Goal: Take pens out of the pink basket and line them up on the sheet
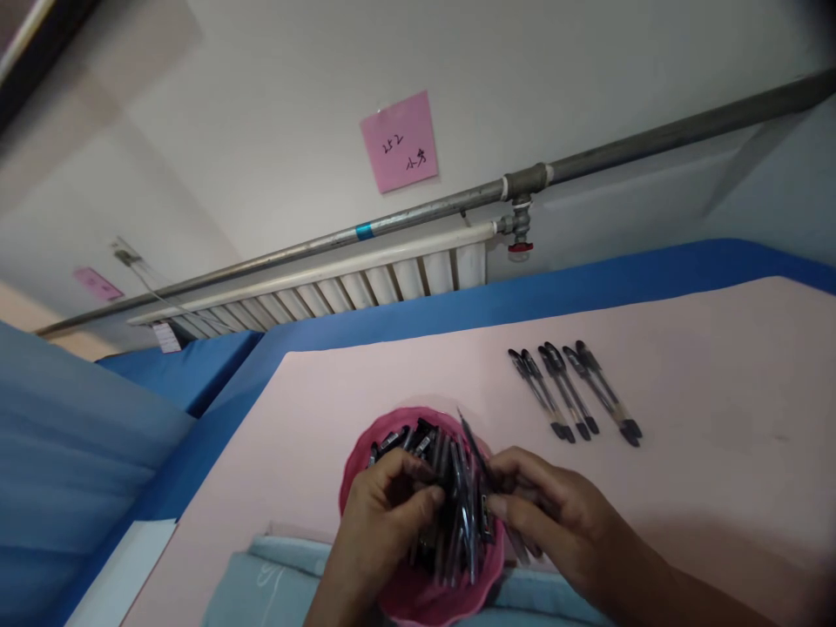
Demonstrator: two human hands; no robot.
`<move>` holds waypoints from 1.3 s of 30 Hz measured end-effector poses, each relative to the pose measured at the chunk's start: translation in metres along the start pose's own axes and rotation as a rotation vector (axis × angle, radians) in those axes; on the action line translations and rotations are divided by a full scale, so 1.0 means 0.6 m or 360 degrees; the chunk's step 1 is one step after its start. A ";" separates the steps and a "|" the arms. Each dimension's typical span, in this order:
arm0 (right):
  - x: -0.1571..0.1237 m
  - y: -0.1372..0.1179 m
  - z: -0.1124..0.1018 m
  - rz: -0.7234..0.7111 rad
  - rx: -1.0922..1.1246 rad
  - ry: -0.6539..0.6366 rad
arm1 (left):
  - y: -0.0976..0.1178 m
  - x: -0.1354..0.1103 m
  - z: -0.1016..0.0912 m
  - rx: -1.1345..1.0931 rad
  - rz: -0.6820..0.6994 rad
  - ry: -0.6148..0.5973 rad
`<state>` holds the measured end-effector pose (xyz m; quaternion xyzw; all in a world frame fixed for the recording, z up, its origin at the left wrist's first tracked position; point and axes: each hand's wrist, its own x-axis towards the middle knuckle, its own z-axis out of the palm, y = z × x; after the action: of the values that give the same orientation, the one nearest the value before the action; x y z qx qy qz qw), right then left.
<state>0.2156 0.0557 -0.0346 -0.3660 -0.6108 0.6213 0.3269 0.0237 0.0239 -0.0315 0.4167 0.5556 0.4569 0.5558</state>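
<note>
A pink bowl (428, 601) with a scalloped rim holds many loose pen parts (463, 514): clear, dark-cored barrels and short black pieces with white labels. Over its left side is my left hand (385, 514), thumb and forefinger pinched together; a dark piece at the fingertips is too unclear to name. My right hand (555, 505), at the bowl's right rim, has its fingers closed around a slim pen (475, 444) with the pointed end up and bare. Farther right, several capped black pens (565, 387) lie side by side in small groups on the pink tabletop (705, 401).
Folded light-blue cloth (267, 575) lies under and beside the bowl at the near edge. Blue covering (405, 326) borders the table's far side. Behind it are a white radiator (385, 283), a metal pipe (431, 205) and a pink note (401, 144). A blue curtain (71, 453) hangs left.
</note>
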 end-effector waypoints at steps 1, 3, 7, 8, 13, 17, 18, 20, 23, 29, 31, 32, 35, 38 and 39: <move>-0.002 0.002 0.002 -0.0002 0.0014 -0.0035 | -0.001 0.000 0.000 -0.0030 -0.0032 0.0019; -0.003 0.005 0.006 0.0017 0.0051 -0.0086 | -0.001 0.000 0.001 -0.0053 -0.0044 0.0040; 0.002 0.007 0.004 0.0100 0.0271 0.0043 | 0.001 -0.001 0.006 -0.0206 -0.0075 -0.0038; 0.004 0.005 0.002 0.0099 0.0351 0.0123 | 0.001 -0.002 0.009 -0.0226 -0.0098 -0.0067; 0.011 -0.004 -0.003 0.0056 0.0621 0.0296 | 0.004 -0.005 0.023 -0.0284 -0.0127 -0.0140; 0.009 -0.005 0.000 0.0037 0.0682 0.0241 | 0.000 -0.004 0.026 -0.0413 -0.0076 -0.0171; 0.008 -0.005 0.000 0.0035 0.0691 0.0232 | -0.002 -0.003 0.027 -0.0432 -0.0070 -0.0179; 0.006 -0.005 0.000 0.0045 0.0699 0.0227 | -0.004 -0.002 0.027 -0.0456 -0.0071 -0.0183; 0.003 -0.006 -0.001 0.0050 0.0663 0.0248 | -0.004 -0.001 0.028 -0.0469 -0.0076 -0.0170; 0.001 -0.010 -0.003 0.0044 0.0624 0.0226 | -0.001 -0.002 0.028 -0.0493 -0.0089 -0.0191; 0.001 -0.010 -0.004 0.0053 0.0661 0.0201 | -0.001 -0.002 0.028 -0.0506 -0.0098 -0.0211; 0.001 -0.010 -0.004 0.0059 0.0688 0.0190 | -0.001 -0.003 0.028 -0.0512 -0.0105 -0.0219; -0.001 -0.010 -0.005 0.0073 0.0775 0.0159 | -0.002 -0.005 0.028 -0.0522 -0.0119 -0.0250; -0.002 -0.012 -0.005 0.0071 0.0814 0.0134 | -0.001 -0.005 0.030 -0.0539 -0.0130 -0.0266; -0.002 -0.012 -0.005 0.0066 0.0807 0.0134 | -0.001 -0.005 0.031 -0.0549 -0.0131 -0.0265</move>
<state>0.2184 0.0566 -0.0273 -0.3102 -0.4137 0.7456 0.4205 0.0421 0.0215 -0.0307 0.3285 0.4377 0.4861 0.6814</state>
